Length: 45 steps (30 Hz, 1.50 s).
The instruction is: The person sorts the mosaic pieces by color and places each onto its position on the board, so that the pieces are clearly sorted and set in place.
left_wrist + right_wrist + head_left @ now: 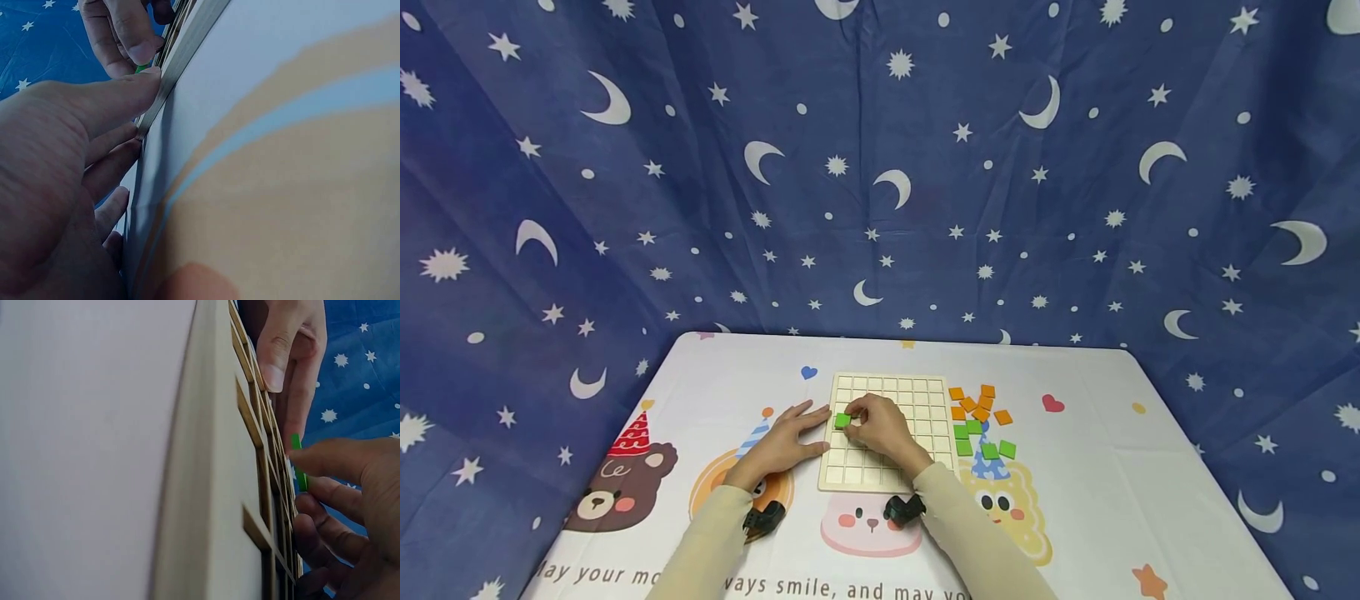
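A pale wooden grid board (853, 475) with square cells lies on the table. Between thumb and fingers, my right hand (883, 427) pinches a green square tile (843, 421) over the left side of the board. The right wrist view shows that tile (299, 464) edge-on, close over the cells. My left hand (784, 446) has its fingers spread, fingertips at the board's left edge. In the left wrist view the left thumb (125, 100) touches the side of the board (181, 59).
Right of the board lie several loose orange tiles (1003, 417) and, nearer me, several green tiles (990, 451). A white cloth with cartoon animals (1120, 483) covers the table. Behind it hangs a blue curtain (865, 225) with moons and stars. Each wrist carries a small black device (765, 518).
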Each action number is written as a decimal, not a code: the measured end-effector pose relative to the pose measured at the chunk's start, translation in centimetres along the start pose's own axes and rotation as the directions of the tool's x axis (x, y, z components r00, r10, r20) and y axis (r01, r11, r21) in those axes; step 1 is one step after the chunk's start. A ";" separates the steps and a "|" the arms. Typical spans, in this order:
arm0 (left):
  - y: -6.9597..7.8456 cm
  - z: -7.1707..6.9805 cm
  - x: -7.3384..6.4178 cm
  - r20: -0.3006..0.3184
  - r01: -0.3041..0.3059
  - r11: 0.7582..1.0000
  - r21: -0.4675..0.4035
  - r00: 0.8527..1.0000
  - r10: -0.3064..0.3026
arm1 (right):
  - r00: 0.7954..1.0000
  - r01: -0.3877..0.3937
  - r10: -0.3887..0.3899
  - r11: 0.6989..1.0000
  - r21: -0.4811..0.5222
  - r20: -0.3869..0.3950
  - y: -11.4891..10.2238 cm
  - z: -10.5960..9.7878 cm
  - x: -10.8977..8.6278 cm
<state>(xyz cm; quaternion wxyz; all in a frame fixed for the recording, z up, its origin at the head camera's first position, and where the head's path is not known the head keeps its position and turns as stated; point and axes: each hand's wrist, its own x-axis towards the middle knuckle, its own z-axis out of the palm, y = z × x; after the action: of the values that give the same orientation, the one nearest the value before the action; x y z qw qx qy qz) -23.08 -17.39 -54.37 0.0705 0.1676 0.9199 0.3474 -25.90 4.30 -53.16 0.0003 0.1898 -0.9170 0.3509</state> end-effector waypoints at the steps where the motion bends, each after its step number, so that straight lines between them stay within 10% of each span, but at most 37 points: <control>1: 0.0 0.0 0.0 -0.002 -0.004 1.000 0.003 1.000 0.004 | 1.000 -0.004 0.004 1.000 -0.009 -0.001 0.0 0.0 0.0; 23: 0.1 0.1 0.2 -0.011 -0.012 1.000 -0.008 1.000 0.012 | 1.000 -0.021 0.021 0.993 -0.114 -0.001 -0.1 0.4 0.4; 45: 0.0 0.1 0.0 -0.004 -0.004 1.000 -0.020 1.000 0.004 | 0.999 0.041 -0.040 0.998 0.048 -0.016 -0.5 -2.1 -1.7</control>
<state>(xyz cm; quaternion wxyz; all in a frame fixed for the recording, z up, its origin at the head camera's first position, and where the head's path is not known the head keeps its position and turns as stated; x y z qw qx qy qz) -23.02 -17.35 -54.40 0.0698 0.1683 0.9162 0.3568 -24.44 5.88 -51.43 0.0095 0.2056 -0.9042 0.3741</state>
